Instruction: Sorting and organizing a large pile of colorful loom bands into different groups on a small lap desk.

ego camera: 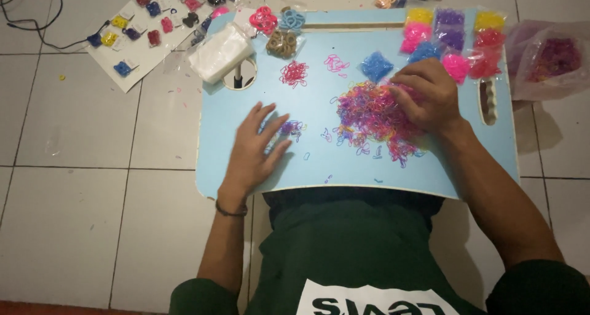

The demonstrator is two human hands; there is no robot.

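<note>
The right hand (427,97) rests on a big pile of mixed-colour bands (372,115) on the blue worktop (344,161), fingers curled into it. The pile stretches sideways, out past the fingertips. The left hand (255,146) lies flat, fingers spread, a few purple bands (292,128) just beside its fingertips. One red heap (294,73) and one blue heap (376,65) lie beyond the fingers.

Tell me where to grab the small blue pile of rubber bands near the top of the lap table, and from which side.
Pinch the blue pile at its middle, coming straight down from above. It lies flat and loose on the lap table, so a side approach would likely scatter it. The right hand rests on the mixed-colour heap just below it and is nearest; the left hand lies flat farther away.
</note>
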